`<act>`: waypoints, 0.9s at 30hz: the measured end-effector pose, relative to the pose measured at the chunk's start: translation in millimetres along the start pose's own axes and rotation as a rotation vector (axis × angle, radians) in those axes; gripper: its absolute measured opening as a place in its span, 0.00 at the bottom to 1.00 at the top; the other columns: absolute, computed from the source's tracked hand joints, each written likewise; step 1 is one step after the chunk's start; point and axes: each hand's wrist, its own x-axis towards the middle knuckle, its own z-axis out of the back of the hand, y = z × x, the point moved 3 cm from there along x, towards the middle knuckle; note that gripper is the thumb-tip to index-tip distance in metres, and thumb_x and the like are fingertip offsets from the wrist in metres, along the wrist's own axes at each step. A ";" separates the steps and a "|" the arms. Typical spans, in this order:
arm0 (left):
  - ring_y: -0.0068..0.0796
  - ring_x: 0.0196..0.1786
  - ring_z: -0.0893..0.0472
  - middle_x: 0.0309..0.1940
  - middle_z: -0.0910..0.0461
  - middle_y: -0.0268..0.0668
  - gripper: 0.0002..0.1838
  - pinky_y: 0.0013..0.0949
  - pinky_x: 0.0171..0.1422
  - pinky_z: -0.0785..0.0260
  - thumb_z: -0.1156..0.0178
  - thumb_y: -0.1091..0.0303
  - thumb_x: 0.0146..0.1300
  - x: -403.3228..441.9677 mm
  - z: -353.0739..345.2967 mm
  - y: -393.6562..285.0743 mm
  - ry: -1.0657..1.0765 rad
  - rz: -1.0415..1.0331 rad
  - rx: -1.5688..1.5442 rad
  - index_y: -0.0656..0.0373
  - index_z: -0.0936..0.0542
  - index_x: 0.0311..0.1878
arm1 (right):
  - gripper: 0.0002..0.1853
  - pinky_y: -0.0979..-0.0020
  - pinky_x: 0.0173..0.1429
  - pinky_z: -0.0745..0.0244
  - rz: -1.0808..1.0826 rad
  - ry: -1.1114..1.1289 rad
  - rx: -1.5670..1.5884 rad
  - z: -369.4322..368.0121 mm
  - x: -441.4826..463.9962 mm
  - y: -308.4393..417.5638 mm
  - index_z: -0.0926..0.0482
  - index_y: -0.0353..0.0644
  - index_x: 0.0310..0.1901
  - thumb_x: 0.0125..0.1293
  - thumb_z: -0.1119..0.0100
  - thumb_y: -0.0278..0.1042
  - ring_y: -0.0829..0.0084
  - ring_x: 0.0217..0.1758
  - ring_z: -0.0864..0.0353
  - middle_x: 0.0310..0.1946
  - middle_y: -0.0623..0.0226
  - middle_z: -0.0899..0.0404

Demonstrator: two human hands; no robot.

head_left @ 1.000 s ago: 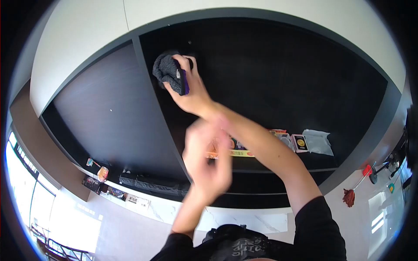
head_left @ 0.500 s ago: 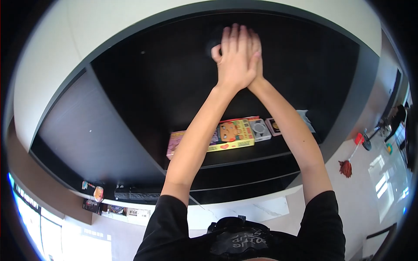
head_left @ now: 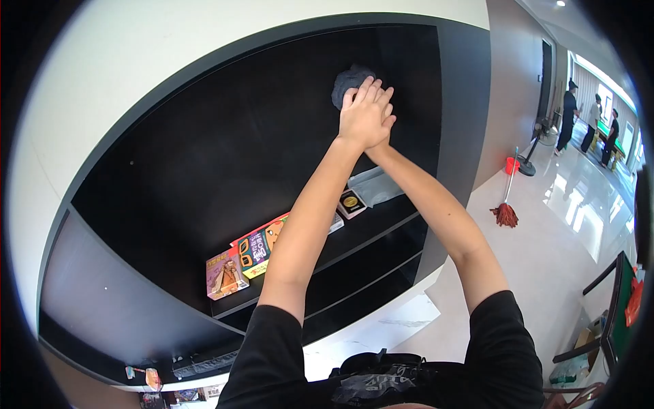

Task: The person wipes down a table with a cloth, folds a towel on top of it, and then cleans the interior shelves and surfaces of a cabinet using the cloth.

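A dark grey fluffy cloth (head_left: 347, 87) is against the black back panel of the cabinet (head_left: 238, 129), high and right of centre. My right hand (head_left: 388, 117) presses it there, mostly hidden beneath my left hand. Flat over its back lies my left hand (head_left: 362, 123), fingers extended, holding nothing itself. Both arms reach up and meet at the cloth.
Below stand a purple box (head_left: 227, 275), a colourful box (head_left: 256, 251), a small dark box (head_left: 352, 203) and a grey packet (head_left: 376, 187). Rightward are a red mop (head_left: 505, 215), a fan (head_left: 525, 165) and several people (head_left: 569, 116) farther off.
My left hand has come up onto my right hand. The hands and cloth have moved right across the panel, while the view has turned right, bringing the people into sight.
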 end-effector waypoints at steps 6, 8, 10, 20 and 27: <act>0.38 0.76 0.36 0.71 0.30 0.38 0.29 0.49 0.72 0.47 0.36 0.52 0.58 -65.7 87.5 42.0 -0.042 0.060 0.143 0.43 0.23 0.65 | 0.27 0.47 0.61 0.32 -0.055 0.022 0.198 11.3 -3.3 107.7 0.24 0.37 0.57 0.62 0.42 0.49 0.46 0.61 0.30 0.57 0.49 0.26; 0.42 0.77 0.38 0.72 0.32 0.39 0.31 0.49 0.72 0.47 0.36 0.50 0.60 -95.1 127.7 60.7 -0.024 0.147 0.215 0.41 0.25 0.68 | 0.27 0.47 0.61 0.32 -0.067 0.043 0.296 16.5 -3.8 151.9 0.24 0.37 0.57 0.62 0.42 0.49 0.46 0.61 0.30 0.57 0.49 0.26; 0.46 0.77 0.38 0.72 0.33 0.43 0.32 0.51 0.72 0.48 0.36 0.51 0.60 -127.3 172.6 73.7 -0.027 0.246 0.290 0.45 0.26 0.69 | 0.27 0.47 0.61 0.32 -0.077 0.076 0.415 22.3 -3.9 200.9 0.24 0.37 0.57 0.62 0.42 0.48 0.46 0.61 0.30 0.58 0.49 0.26; 0.45 0.73 0.33 0.74 0.36 0.51 0.26 0.44 0.74 0.40 0.41 0.69 0.70 -336.6 389.1 -23.4 -0.329 0.809 0.144 0.64 0.29 0.70 | 0.33 0.50 0.70 0.36 -0.594 0.541 1.879 61.8 64.9 442.1 0.37 0.42 0.69 0.67 0.40 0.47 0.41 0.66 0.34 0.65 0.42 0.40; 0.30 0.54 0.26 0.52 0.26 0.40 0.10 0.29 0.56 0.34 0.42 0.76 0.67 -433.5 367.7 -72.7 -0.692 1.195 -0.261 0.62 0.24 0.50 | 0.32 0.57 0.69 0.32 -0.736 0.505 1.848 82.6 23.0 431.2 0.40 0.39 0.69 0.71 0.42 0.44 0.44 0.67 0.29 0.63 0.42 0.35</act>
